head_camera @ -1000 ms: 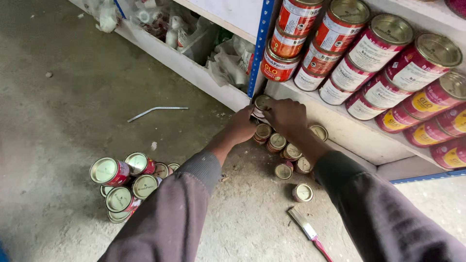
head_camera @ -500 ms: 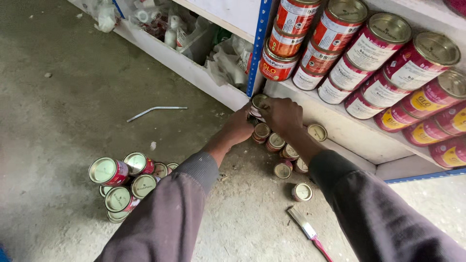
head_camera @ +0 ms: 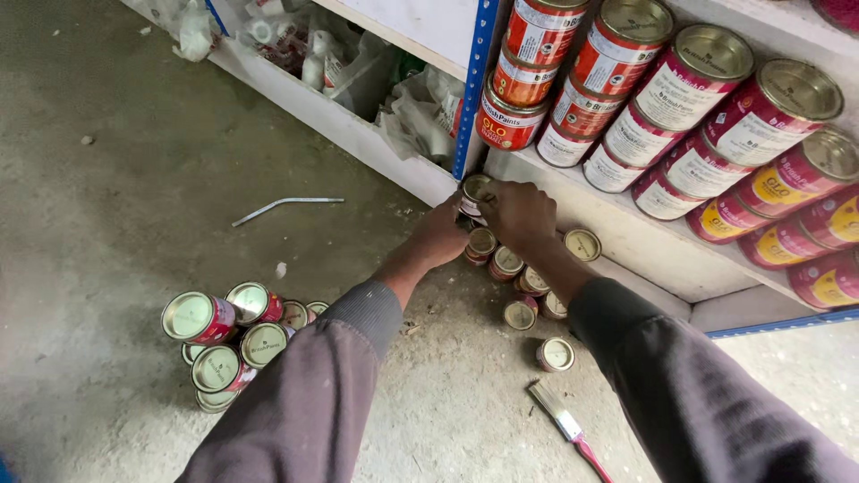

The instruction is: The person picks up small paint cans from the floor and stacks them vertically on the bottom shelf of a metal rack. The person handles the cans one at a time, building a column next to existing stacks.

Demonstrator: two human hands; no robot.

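Observation:
Both my hands meet at a small red tin point(head_camera: 472, 191) with a pale metal lid, held at the foot of the blue shelf post point(head_camera: 469, 89). My left hand point(head_camera: 441, 234) grips it from the left and below. From the right, my right hand point(head_camera: 517, 215) closes over it. Just under my hands, several more small tins point(head_camera: 506, 261) stand on the concrete floor in a loose cluster, lids up. Grey sleeves cover both my forearms.
A pile of small red tins point(head_camera: 224, 331) lies on the floor at lower left. Large red paint cans point(head_camera: 680, 89) fill the white shelf at upper right. A paintbrush point(head_camera: 568, 427) lies near my right arm, a bent metal rod point(head_camera: 286, 206) further left. Bagged goods point(head_camera: 358, 63) fill the left shelf.
My hands have stayed together on the small tin by the post, shifting only slightly. The tins on the floor have not moved.

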